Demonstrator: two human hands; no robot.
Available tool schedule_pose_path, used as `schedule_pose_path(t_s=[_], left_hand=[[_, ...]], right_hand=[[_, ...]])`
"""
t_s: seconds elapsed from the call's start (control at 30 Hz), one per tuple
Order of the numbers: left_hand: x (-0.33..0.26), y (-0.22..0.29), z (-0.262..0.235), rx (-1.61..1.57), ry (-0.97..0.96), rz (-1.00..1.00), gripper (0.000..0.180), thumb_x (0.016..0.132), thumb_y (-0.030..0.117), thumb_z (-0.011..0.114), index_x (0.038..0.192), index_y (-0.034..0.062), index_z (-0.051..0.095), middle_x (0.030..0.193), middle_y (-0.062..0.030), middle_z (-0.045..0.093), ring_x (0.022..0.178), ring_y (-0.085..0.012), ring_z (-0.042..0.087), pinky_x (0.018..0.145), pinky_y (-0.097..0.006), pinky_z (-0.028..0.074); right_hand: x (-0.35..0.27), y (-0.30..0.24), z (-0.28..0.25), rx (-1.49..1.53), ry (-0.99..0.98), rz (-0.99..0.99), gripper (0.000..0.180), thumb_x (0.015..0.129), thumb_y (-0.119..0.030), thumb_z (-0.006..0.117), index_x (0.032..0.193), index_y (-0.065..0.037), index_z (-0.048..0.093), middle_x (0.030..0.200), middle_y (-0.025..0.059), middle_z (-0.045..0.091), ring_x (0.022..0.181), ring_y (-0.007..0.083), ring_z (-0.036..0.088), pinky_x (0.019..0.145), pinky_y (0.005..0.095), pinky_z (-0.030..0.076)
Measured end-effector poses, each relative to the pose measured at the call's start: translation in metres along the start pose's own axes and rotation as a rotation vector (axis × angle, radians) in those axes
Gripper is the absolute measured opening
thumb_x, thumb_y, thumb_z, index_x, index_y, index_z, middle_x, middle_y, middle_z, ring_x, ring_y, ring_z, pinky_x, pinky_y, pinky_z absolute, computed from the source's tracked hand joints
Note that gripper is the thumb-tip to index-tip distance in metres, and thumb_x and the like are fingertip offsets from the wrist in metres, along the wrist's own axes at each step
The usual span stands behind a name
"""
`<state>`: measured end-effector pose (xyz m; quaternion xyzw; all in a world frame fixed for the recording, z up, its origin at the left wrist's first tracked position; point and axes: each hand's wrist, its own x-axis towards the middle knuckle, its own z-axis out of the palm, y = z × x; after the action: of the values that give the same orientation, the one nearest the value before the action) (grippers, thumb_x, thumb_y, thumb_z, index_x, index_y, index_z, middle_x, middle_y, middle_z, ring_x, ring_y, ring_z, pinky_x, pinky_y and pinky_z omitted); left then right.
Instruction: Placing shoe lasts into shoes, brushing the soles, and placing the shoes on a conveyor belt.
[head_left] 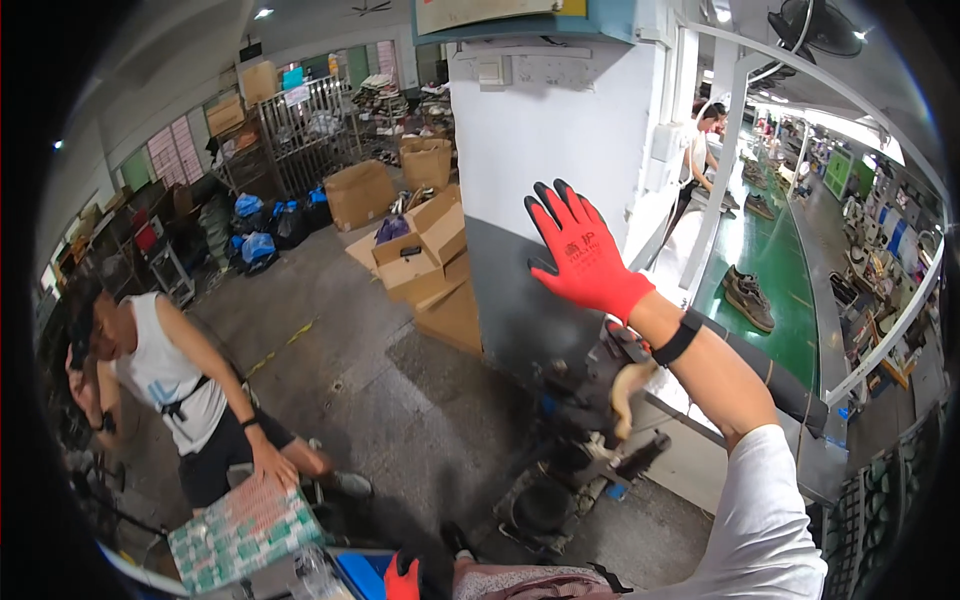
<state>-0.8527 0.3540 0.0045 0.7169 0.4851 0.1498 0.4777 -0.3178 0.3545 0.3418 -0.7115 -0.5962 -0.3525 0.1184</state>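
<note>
My right hand [582,255], in a red glove with black fingertips, is raised in the air with its fingers spread and holds nothing. It hovers in front of a white and grey pillar [540,150], above a dark machine [585,425]. A black band circles that wrist. Only a sliver of my left hand [402,581], also in a red glove, shows at the bottom edge beside a blue object [362,574]. Its fingers are hidden.
A person in a white sleeveless top [165,375] crouches at the left with one hand on a green-and-white patterned box [245,530]. Cardboard boxes [430,262] are stacked by the pillar. A green conveyor [790,270] carries shoes [748,298]; another person [700,150] stands beside it.
</note>
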Motion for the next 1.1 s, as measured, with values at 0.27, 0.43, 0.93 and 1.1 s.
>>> schedule_pose_path(t_s=[0.27,0.43,0.93,1.1], left_hand=[[0.227,-0.104,-0.066,-0.168,0.064,0.106,0.031,0.1,0.007,0.054,0.128,-0.0056,0.06,0.125,-0.0158,0.067,0.119,-0.0257,0.059,0.104,-0.035,0.044],[0.316,-0.012,-0.12,-0.15,-0.082,0.059,0.033,0.1,0.006,0.052,0.131,-0.0053,0.059,0.13,-0.0167,0.065,0.12,-0.0264,0.059,0.106,-0.035,0.044],[0.535,0.054,-0.112,0.028,0.015,0.102,0.052,0.098,0.041,0.06,0.129,-0.0001,0.062,0.128,-0.0208,0.065,0.12,-0.036,0.061,0.103,-0.042,0.047],[0.564,0.076,-0.1,0.087,0.03,0.116,0.055,0.097,0.047,0.06,0.127,0.0013,0.063,0.125,-0.0213,0.066,0.118,-0.0379,0.062,0.101,-0.043,0.049]], right_hand=[[0.182,0.05,0.129,-0.364,-0.05,0.102,0.08,0.089,-0.041,0.066,0.152,-0.005,0.033,0.158,0.0185,0.031,0.147,0.04,0.025,0.12,0.0484,0.025],[0.261,0.09,0.169,-0.489,-0.08,0.202,0.079,0.09,-0.043,0.062,0.153,-0.005,0.033,0.159,0.0179,0.03,0.148,0.0395,0.025,0.12,0.0498,0.023],[0.337,0.228,0.301,-0.425,0.409,0.21,0.086,0.068,0.009,0.054,0.152,0.003,0.034,0.16,0.0226,0.03,0.15,0.0412,0.024,0.124,0.0491,0.018],[0.343,0.219,0.324,-0.478,0.388,0.282,0.073,0.077,0.005,0.058,0.148,0.004,0.039,0.16,0.02,0.031,0.149,0.0408,0.026,0.123,0.0511,0.02]])
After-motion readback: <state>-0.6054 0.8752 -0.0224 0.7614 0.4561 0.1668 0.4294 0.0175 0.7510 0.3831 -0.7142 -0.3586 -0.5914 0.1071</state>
